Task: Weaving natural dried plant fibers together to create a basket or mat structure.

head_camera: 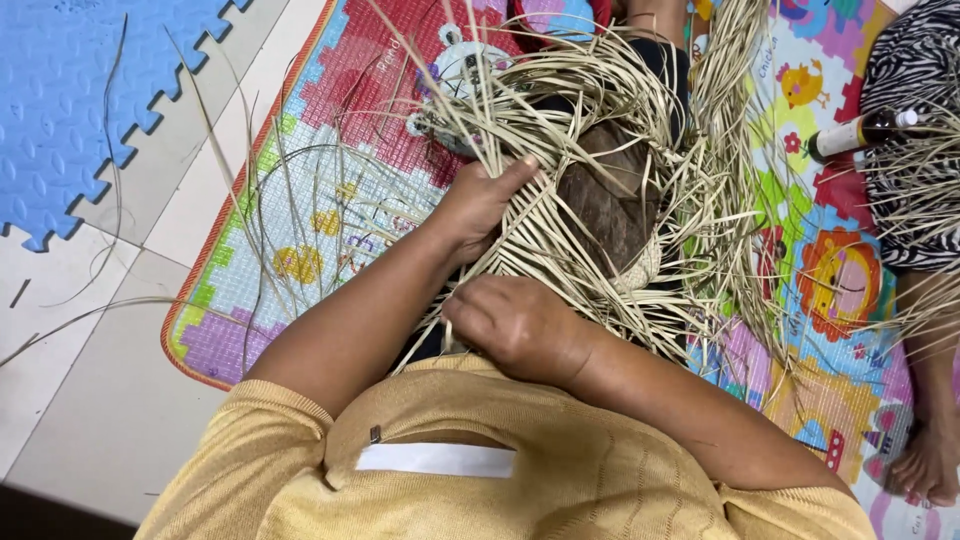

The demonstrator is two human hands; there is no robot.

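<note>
Both our hands work one woven straw piece (pixel 590 190) lying on the colourful play mat (pixel 330 200). Our left hand (pixel 480 205) presses on the weave's left edge, thumb stretched over the strips, fingers tucked among them. Our right hand (pixel 520 325), just below the weave, is curled shut around a bunch of loose straw strips (pixel 470 290). Far left of the weave lies one blue foam tile (pixel 70 90) on the floor. Right of the weave we see one bottle (pixel 860 132), and lower right one bare foot (pixel 930 460) of another person.
</note>
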